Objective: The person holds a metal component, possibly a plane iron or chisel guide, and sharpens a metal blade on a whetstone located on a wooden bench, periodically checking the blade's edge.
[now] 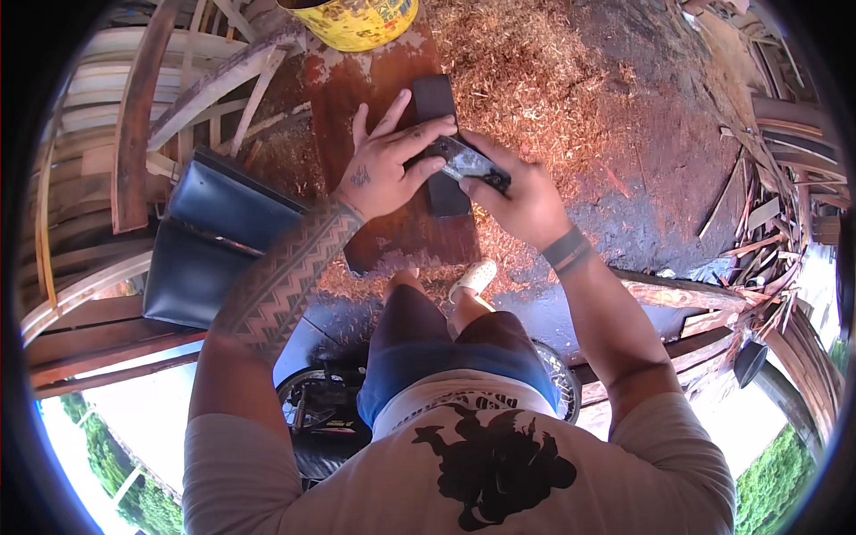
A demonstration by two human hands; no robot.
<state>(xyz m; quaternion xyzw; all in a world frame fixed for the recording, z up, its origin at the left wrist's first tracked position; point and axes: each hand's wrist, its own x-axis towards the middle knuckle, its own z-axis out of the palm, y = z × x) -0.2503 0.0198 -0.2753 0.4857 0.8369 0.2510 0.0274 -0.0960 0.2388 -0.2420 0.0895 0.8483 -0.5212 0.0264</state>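
Note:
A dark, flat metal piece with a shiny grey face (470,163) lies slantwise over a long dark rectangular block (448,198). Its exact kind cannot be made out; it may be a tool blade. My right hand (522,196) is closed round its right end, thumb near the body side and fingers beyond. At its left end, my left hand (385,169) pinches it with thumb and index finger, the other fingers stretched out over the block and board. Beneath the block is a reddish-brown wooden board (370,236) with worn, pale edges.
A yellow bucket (361,22) stands at the board's far end. Wood shavings (535,80) cover the ground beyond my right hand. Left are a black padded seat-like thing (192,259) and stacked curved timbers (134,116). Scrap wood (767,259) lies at right; a wheel (560,379) shows behind my legs.

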